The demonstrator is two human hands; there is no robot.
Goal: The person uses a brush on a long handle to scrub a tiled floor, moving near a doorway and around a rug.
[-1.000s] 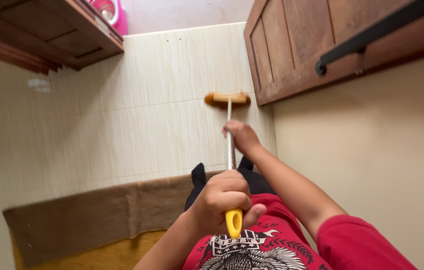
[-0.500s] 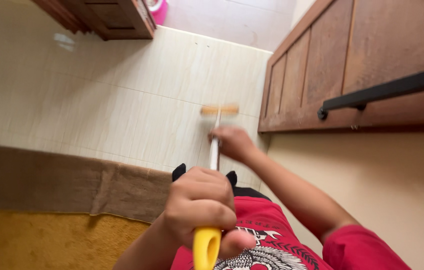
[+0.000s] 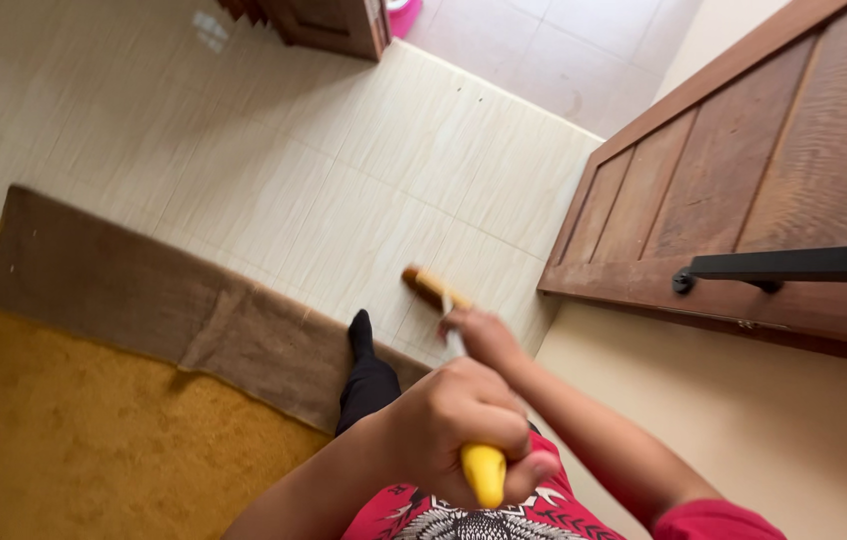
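I hold a long-handled floor brush with both hands. My left hand [image 3: 459, 425] is closed around the yellow grip end [image 3: 484, 473] of the handle, close to my chest. My right hand [image 3: 479, 335] grips the metal shaft [image 3: 454, 343] lower down. The orange brush head [image 3: 429, 287] rests on the cream tiled floor [image 3: 324, 170], just ahead of my black-socked foot [image 3: 362, 335]. Most of the shaft is hidden behind my hands.
A brown wooden door [image 3: 744, 190] with a black lever handle [image 3: 794, 265] stands open at the right, against a beige wall [image 3: 744, 430]. A mustard rug [image 3: 64, 430] with a brown border [image 3: 144, 300] lies at the left. Wooden furniture [image 3: 329, 22] and a pink object [image 3: 402, 8] sit at the top.
The brush head has been drawn back toward my foot and angled left. My view has swung, so the rug shows more and the door sits further right.
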